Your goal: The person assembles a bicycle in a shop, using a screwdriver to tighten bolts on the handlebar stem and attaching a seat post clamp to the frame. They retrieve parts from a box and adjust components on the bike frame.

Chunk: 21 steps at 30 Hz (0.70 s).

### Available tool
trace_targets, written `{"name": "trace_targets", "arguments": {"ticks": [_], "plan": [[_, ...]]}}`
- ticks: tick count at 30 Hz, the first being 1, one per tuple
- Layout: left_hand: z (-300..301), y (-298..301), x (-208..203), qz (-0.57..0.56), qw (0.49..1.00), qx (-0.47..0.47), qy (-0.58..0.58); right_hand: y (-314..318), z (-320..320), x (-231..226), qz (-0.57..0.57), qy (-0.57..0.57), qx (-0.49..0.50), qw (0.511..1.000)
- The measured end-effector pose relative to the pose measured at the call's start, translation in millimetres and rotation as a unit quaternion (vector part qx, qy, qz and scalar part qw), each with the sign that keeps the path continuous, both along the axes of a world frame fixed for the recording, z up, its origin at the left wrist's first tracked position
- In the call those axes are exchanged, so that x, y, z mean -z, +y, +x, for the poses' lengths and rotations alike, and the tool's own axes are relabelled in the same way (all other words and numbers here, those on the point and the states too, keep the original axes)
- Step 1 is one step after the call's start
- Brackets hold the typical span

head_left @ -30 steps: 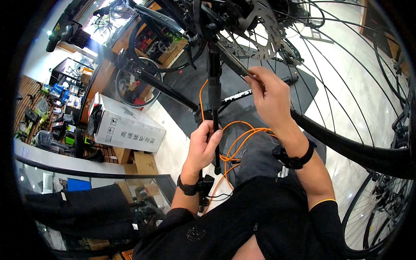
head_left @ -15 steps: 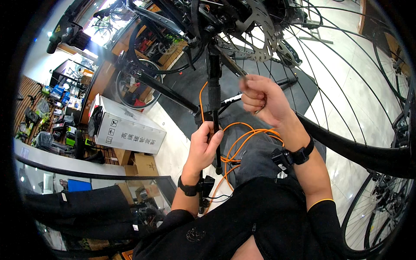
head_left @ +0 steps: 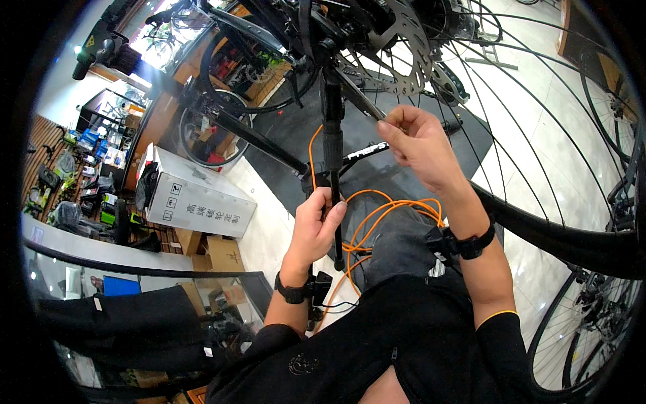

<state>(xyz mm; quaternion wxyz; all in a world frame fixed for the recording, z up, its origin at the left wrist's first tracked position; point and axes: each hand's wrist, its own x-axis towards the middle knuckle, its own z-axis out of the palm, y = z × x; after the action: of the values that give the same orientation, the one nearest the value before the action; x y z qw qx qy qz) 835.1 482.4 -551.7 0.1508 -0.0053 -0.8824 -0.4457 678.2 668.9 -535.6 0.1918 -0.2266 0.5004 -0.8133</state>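
Observation:
My left hand [head_left: 319,219] is closed round the lower part of a black rod [head_left: 332,138]. The rod hangs upright below the bicycle's hub area, and its rounded lower end shows beneath my fingers. To the right, my right hand [head_left: 420,145] has its fingers curled and its thumb at the lower end of a slim metal bar [head_left: 362,101]. This bar slants down from near the rod's top; its exact kind is unclear. Above it sits a silver brake disc [head_left: 404,50] with a spoked wheel behind.
An orange hose [head_left: 377,202] lies coiled by my knee on a dark mat [head_left: 269,178]. A white carton [head_left: 198,195] stands at left, near a glass display case [head_left: 256,296]. A large black tyre [head_left: 558,239] curves along the right. Black stand legs [head_left: 266,145] cross the mat.
My right hand has shifted slightly right and its fingers have loosened a little round the bar's end. My left hand stays in place on the rod.

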Motion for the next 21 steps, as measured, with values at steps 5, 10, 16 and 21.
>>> {"name": "trace_targets", "arguments": {"ticks": [5, 10, 16, 21], "plan": [[-1, 5, -2, 0.002, 1.0, -0.006, -0.014, -17, 21, -3, 0.181, 0.328, 0.346, 0.86], [-2, 5, -1, -0.007, 1.0, -0.006, -0.001, -19, 16, -3, 0.133, 0.281, 0.366, 0.877], [-4, 7, 3, 0.003, 1.0, -0.004, -0.007, -4, 3, -2, -0.064, -0.025, -0.022, 0.997], [-4, 8, 1, 0.008, 1.0, -0.007, -0.012, 1, 3, -11, -0.065, -0.071, -0.022, 0.995]]}}
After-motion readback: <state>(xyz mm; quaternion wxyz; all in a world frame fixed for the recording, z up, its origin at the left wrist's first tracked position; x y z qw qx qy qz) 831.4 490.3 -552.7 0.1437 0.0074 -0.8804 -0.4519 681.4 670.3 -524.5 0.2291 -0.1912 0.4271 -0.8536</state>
